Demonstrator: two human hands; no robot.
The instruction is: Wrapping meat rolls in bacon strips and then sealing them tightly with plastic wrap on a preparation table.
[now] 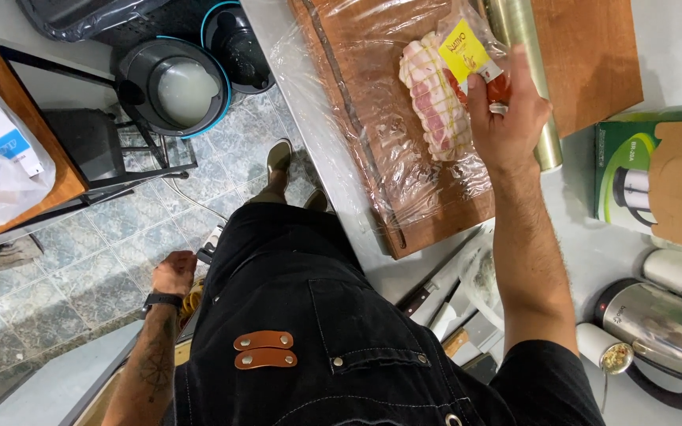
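Spice packet of clear plastic with a yellow label and red powder in its lower end (475, 59) sits in the right hand (507, 118), whose fingers are curled and closed around the red end, the packet's top pointing toward eleven o'clock over the meat. Just beside it, at nine o'clock from the hand, lies the raw pink meat roll tied with string (432, 99), resting on crumpled clear cling film (357, 102) that covers the brown wooden cutting board (586, 55). A roll of cling film on a long tube (526, 47) lies across the board at one o'clock from the hand, partly hidden behind it. The left hand (174, 274) hangs low at seven o'clock, well apart from the board, beside the black apron (309, 315); its fingers are folded under, though whether they hold anything cannot be told. At four o'clock from the right hand stand a green cardboard box (633, 173) and a steel electric kettle (665, 327), with knives (436, 292) lying near the counter's edge below the board
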